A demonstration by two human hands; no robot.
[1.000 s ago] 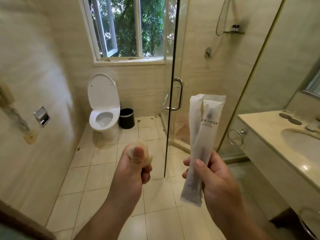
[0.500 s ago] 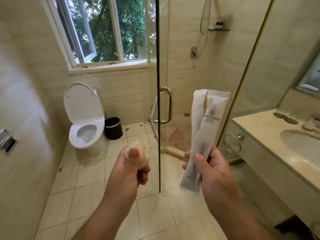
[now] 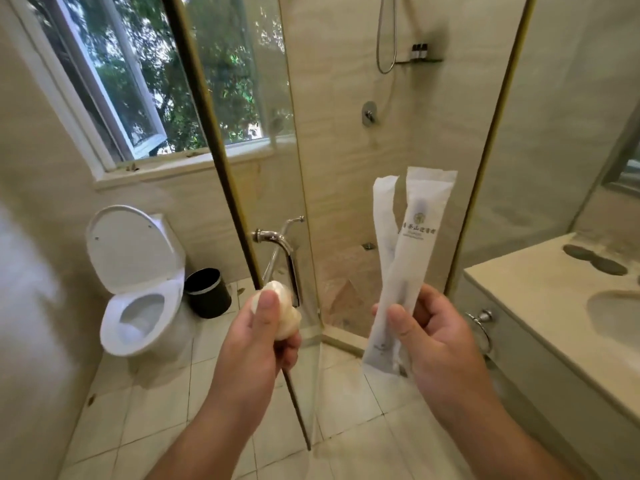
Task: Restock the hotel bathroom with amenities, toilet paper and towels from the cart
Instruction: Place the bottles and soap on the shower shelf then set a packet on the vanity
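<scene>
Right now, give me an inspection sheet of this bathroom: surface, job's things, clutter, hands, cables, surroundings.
Surface: vanity counter, two dark patches near the basin.
Job's things: two long white sachets, upright; small round wrapped item.
Clutter: specks on the floor tiles.
Hands: left hand grips the wrapped item; right hand pinches the sachets.
Cables: nothing seen.
Surroundings: toilet, lid up; black bin beside it; glass shower door; open window.

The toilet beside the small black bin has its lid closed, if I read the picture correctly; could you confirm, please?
Not quite: the toilet has its lid raised, not closed. It does stand beside the small black bin, as the head view shows.
</scene>
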